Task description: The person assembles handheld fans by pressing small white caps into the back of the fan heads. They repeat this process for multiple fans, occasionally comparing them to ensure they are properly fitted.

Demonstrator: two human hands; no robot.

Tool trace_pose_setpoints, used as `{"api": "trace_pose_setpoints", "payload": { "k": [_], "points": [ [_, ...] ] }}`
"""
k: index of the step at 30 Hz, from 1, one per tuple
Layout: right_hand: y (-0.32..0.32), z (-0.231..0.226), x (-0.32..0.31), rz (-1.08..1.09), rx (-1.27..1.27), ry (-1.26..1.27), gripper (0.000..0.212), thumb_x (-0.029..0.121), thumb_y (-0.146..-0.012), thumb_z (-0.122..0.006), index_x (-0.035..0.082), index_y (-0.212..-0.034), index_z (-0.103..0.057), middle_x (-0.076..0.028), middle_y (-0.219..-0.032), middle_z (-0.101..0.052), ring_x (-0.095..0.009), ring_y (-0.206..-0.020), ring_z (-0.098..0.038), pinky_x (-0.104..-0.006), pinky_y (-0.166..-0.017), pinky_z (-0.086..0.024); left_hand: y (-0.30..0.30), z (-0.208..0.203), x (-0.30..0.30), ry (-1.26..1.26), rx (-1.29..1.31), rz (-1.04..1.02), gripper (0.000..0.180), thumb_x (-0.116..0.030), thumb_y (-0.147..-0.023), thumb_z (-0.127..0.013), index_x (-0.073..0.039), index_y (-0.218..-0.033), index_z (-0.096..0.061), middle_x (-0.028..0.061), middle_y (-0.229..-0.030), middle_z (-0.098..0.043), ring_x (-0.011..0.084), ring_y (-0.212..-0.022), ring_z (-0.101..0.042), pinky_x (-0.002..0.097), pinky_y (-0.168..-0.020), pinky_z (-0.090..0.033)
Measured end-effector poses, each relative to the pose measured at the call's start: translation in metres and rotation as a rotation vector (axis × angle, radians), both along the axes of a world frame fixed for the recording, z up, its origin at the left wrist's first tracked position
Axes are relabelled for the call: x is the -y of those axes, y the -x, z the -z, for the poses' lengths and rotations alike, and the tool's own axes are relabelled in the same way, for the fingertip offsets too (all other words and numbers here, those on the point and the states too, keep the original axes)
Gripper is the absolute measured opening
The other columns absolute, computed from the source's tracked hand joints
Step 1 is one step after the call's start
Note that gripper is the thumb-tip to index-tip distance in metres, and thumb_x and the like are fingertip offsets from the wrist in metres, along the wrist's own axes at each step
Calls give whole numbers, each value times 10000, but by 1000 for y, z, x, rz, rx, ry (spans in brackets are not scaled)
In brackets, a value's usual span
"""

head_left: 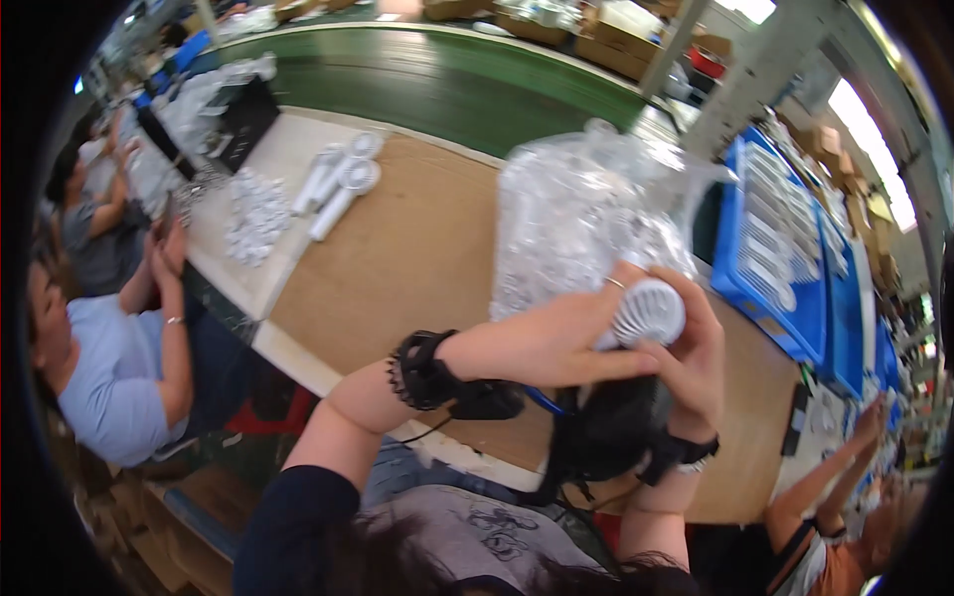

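Note:
In front of my chest I hold a white handheld fan [651,311], its round slatted head facing up. My left hand [571,333], with a ring on one finger, closes on it from the left. My right hand [702,353] wraps around its right side, thumb near the lower edge of the head. The fan's handle is mostly hidden by my fingers. Just beyond my hands lies a large clear plastic bag [566,209]; its contents are hard to make out. Several similar white fans [343,184] lie at the far left of the brown board.
Small white parts [256,217] are heaped at the left. Blue crates [770,253] of white slatted parts stand at the right. A green conveyor belt [427,74] runs along the back. Co-workers sit left and right. Black straps [427,372] circle my wrists.

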State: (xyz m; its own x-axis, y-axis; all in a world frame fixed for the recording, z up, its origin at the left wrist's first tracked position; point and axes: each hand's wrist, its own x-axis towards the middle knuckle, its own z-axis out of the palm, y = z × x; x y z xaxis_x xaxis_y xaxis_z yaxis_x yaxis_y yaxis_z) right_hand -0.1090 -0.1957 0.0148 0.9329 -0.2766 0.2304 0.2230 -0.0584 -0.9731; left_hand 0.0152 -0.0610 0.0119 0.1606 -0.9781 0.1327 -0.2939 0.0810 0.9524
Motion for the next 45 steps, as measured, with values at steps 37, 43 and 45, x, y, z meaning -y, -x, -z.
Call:
{"api": "trace_pose_setpoints", "payload": {
  "k": [37, 43, 45],
  "points": [
    [31, -36, -13, 302, 288, 576, 470, -28, -630, -626, -15, -1093, -543, -145, -949, -608, -252, -834, -599, -288, -758, -455, -105, 17, -135, -159, 431, -690, 515, -82, -819, -546, -33, -1286, -333, 196, -1141, -501, 277, -1064, -502, 327, -899, -386],
    [32, -34, 2, 421, 393, 702, 283, -58, -673, -606, -9, -952, -612, -115, -784, -612, -211, -681, -587, -269, -609, -450, -182, 98, -146, -432, 741, -638, 535, -49, -778, -549, -38, -1275, -350, 195, -1144, -502, 311, -1043, -500, 337, -904, -381],
    [34, -34, 8, 490, 426, 729, 250, -65, -679, -609, -1, -921, -628, -105, -745, -608, -203, -637, -580, -264, -564, -445, -184, 102, -144, -417, 844, -714, 522, -63, -775, -556, -34, -1259, -362, 203, -1105, -509, 322, -1017, -507, 360, -882, -391]
  ]
}}
